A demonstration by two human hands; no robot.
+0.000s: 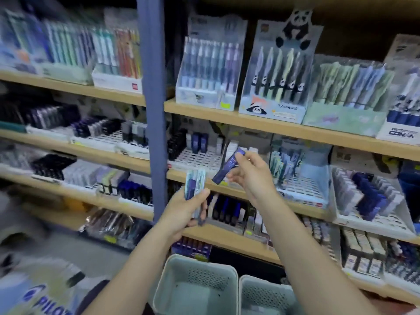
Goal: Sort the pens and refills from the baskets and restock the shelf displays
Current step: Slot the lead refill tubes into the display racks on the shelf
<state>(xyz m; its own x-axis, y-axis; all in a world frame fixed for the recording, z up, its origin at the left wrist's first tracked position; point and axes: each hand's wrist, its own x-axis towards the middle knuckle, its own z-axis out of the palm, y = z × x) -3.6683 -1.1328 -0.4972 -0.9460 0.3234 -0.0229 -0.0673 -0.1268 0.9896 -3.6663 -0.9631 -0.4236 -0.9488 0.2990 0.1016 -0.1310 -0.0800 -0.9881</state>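
Note:
My left hand (185, 206) grips a small stack of slim refill packs (195, 183), pale blue and dark blue, held upright in front of the shelves. My right hand (252, 173) pinches one dark blue refill box (228, 166), tilted with its top end toward a white slotted display tray (200, 159) on the middle shelf. That tray holds a few dark and white boxes at its back. Two pale green baskets stand below my arms, the left basket (168, 287) and the right basket (247, 298); the left one looks bare inside.
Wooden shelves (227, 117) run across the view, split by a blue upright post (152, 87). Pen display boxes, one with a panda (277, 73), fill the upper shelf. Refill trays (368, 201) crowd the lower shelves. A blurred Pilot box (45, 298) lies at bottom left.

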